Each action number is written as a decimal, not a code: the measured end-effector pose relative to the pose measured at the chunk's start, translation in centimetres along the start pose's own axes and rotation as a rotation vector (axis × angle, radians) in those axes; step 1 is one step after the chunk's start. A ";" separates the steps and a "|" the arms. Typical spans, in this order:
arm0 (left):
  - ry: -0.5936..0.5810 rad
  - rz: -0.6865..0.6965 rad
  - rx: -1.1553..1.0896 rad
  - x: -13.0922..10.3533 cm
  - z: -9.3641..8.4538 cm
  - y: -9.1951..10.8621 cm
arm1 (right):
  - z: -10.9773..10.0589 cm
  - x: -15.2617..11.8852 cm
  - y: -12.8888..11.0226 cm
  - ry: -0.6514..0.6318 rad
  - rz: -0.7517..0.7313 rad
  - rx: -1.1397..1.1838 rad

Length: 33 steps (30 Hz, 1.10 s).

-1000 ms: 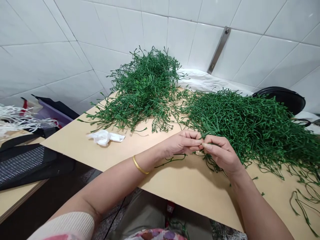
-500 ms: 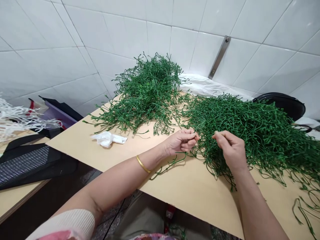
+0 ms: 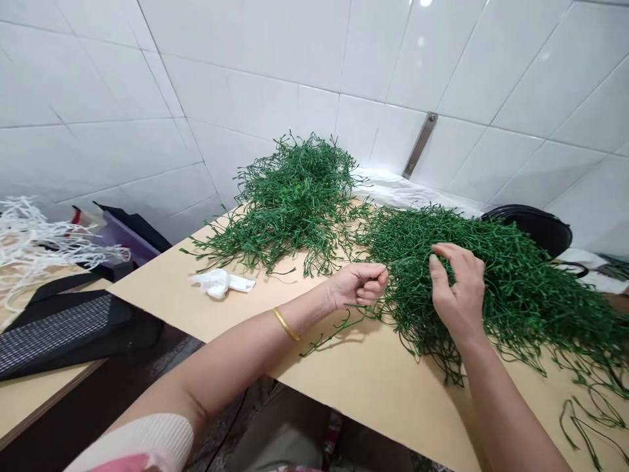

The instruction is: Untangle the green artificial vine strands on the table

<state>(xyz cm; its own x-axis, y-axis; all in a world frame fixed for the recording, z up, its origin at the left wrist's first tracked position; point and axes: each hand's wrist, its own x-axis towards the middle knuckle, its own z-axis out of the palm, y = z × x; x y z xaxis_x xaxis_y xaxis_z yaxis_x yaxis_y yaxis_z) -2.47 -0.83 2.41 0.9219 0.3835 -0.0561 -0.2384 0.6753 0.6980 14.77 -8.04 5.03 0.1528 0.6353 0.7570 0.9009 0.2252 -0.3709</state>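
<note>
My left hand (image 3: 361,286) is closed in a fist with the fingers curled in, at the left edge of a big heap of green branching stems (image 3: 442,226). A few thin green stems (image 3: 339,326) with small knobbed tips trail out below it toward the tabletop. How they sit inside the fingers is hidden. Over the same heap, my right hand (image 3: 459,288) is open, thumb and forefinger apart, with nothing visible between them. A second, taller heap of green stems (image 3: 299,190) lies further back, left of centre.
The pale wooden table (image 3: 236,318) meets a white tiled wall. A crumpled white tissue (image 3: 221,282) lies on its left side. White plastic sheeting (image 3: 383,183) and a black round item (image 3: 531,226) are behind the heaps. White strands (image 3: 39,236) and a black mesh bag (image 3: 63,328) are at far left.
My right hand has opened, its thumb and forefinger parting from a pinch. My left hand remains closed in about the same place. The whole view has tilted up a little.
</note>
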 end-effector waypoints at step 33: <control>0.474 0.279 0.028 0.5 -3.1 1.6 | 3.4 -3.4 -3.9 -0.268 -0.363 -0.021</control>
<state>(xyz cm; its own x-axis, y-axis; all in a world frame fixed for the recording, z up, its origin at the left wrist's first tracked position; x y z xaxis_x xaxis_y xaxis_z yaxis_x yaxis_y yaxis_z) -3.32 2.41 1.23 0.5848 0.7916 -0.1771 -0.4401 0.4930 0.7505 9.31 -8.57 2.02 -0.2824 0.6873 0.6692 0.8855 0.4551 -0.0938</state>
